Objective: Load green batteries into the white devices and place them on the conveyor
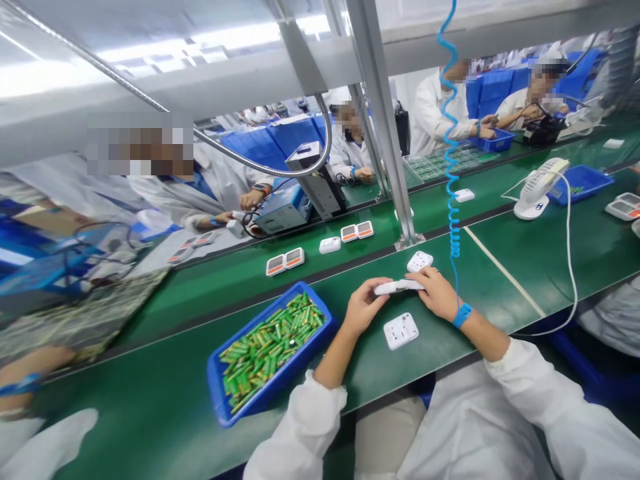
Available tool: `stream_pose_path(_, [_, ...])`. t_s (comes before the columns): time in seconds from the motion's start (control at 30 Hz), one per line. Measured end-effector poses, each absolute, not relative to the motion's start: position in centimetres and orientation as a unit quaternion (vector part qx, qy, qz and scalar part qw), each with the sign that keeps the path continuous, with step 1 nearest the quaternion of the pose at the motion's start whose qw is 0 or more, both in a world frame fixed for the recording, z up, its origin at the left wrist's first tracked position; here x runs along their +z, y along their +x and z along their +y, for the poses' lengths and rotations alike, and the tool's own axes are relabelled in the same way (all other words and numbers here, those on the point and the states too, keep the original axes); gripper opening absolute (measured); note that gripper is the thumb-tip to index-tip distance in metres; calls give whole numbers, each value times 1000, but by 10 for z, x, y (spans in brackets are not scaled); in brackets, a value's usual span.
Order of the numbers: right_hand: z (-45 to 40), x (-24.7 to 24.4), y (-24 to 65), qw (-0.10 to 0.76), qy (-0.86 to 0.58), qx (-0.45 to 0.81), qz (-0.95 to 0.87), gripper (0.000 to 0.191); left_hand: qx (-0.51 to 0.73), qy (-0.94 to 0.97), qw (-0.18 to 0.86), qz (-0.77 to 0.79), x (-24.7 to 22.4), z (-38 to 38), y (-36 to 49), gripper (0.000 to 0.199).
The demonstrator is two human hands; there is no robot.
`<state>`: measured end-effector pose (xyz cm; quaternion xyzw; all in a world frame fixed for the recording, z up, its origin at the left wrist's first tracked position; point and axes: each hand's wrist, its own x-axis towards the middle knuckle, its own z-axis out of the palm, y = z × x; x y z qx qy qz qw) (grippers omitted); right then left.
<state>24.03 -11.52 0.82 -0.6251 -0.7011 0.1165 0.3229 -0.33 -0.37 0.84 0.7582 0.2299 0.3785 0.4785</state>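
Between my two hands a thin white plastic device (pixel 399 287) is held edge-on above the green bench. My left hand (pixel 367 305) grips its left end, and my right hand (pixel 436 292), with a blue strap at the wrist, grips its right end. Below them a white square device (pixel 401 331) lies on the bench, and another white device (pixel 419 261) lies just beyond my right hand. To the left of my left hand is a blue tray (pixel 216 387) filled with green battery cells (pixel 273 347).
Beyond the bench edge, white and orange-marked devices (pixel 285 261) sit on a green belt (pixel 225 257). A metal post (pixel 385 120) and a blue coiled cord (pixel 453 167) stand ahead. A white fan (pixel 540 187) is at right. Other people work across and at left.
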Motion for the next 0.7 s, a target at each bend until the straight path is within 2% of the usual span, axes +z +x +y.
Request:
stream_pose_path(0.13, [-157,-2,261,324,-646,69,-688,61,295,851,409,144,16,-16,19,10])
stream_pose_path(0.27, [-196,-12,292,317,-710,23,-628,60,169,936,305,47,23,-26,69,32])
stream_pose_path(0.47, [-228,-13,346,264,-835,-30,-482,66,83,970,221,-59,34,-48,170,35])
stream_pose_path(0.6, [-235,-6,381,218,-877,-62,-423,55,44,976,179,-113,42,-47,231,32])
stream_pose_path(0.7, [-233,0,412,199,-896,-62,-391,50,25,976,154,-149,44,-46,270,42])
